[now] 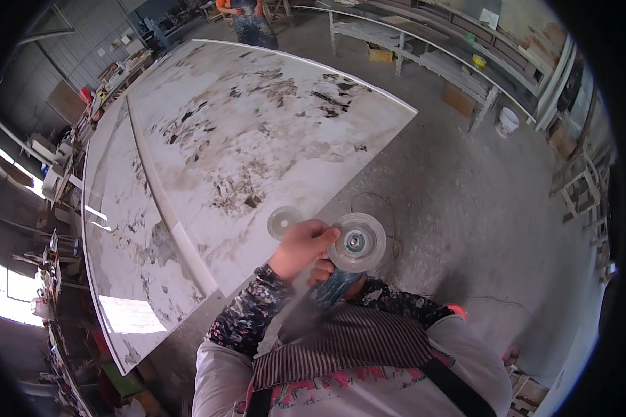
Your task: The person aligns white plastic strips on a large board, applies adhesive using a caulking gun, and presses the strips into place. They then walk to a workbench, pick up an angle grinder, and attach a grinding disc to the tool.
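My left hand is closed on the near-left rim of a pale round disc, thumb on its face. The disc sits on the head of a blue angle grinder, its centre nut facing up. Mostly hidden behind the tool, my right hand is wrapped around the grinder's body, which is held in front of my striped apron. Another round, translucent disc with a centre hole lies at the edge of the big marbled slab, just beyond my left hand.
A narrower slab strip lies along the left side, with a raised seam between. A cord trails on the floor behind the grinder. Farther off are a white bucket, metal racks and another person past the slab's far edge.
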The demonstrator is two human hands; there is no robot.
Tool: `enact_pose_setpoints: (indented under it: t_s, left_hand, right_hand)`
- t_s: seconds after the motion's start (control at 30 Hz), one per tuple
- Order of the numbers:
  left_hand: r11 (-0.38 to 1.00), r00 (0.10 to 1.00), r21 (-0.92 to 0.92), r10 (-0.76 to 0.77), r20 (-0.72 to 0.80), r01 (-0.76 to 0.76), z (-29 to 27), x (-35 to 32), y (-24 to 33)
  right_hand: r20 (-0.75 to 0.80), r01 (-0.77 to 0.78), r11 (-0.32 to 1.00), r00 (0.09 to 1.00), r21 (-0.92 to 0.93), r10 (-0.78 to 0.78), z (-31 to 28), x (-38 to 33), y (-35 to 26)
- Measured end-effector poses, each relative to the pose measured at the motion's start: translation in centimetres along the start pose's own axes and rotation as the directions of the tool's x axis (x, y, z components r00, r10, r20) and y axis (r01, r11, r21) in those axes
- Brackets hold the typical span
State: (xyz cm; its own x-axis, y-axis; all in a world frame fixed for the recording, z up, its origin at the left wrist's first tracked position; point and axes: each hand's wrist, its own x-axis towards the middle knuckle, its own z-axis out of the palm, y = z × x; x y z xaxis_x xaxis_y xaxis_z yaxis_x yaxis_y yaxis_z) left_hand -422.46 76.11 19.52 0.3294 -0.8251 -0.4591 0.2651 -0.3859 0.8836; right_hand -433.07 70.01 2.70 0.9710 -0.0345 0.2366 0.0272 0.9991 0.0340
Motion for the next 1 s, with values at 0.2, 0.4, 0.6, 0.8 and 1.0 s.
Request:
enact_pose_setpoints:
  t_s: [0.2, 0.4, 0.6, 0.8, 1.0]
  left_hand:
    - [0.995, 0.998, 0.104, -0.014, 0.059, 0.007, 0.4, 0.8, -0.2]
    - [0.997, 0.998, 0.067, 0.036, 0.06, -0.04, 0.5, 1.3, -0.6]
    - [0.996, 0.996, 0.033, 0.085, 0.024, -0.086, 0.4, 1.7, -0.9]
    - [0.972, 0.998, -0.231, -0.022, 0.053, 0.034, 0.4, 0.2, -0.5]
    - [0.955, 0.995, -0.287, 0.089, 0.036, -0.075, -0.7, 0.1, -0.4]
  right_hand:
    - [-0.055, 0.032, 0.999, 0.998, -0.041, -0.034, 0.0, -0.6, -0.6]
    - [-0.07, 0.036, 0.998, 0.997, -0.044, -0.039, 0.0, -0.5, -0.7]
    - [-0.076, 0.029, 0.998, 0.997, -0.048, -0.032, 0.6, -0.3, -0.6]
    - [-0.028, -0.009, 0.994, 1.0, -0.107, 0.006, 2.0, 0.1, -0.8]
    - [0.167, -0.015, 0.999, 0.986, -0.037, 0.021, 0.1, -0.2, -0.4]
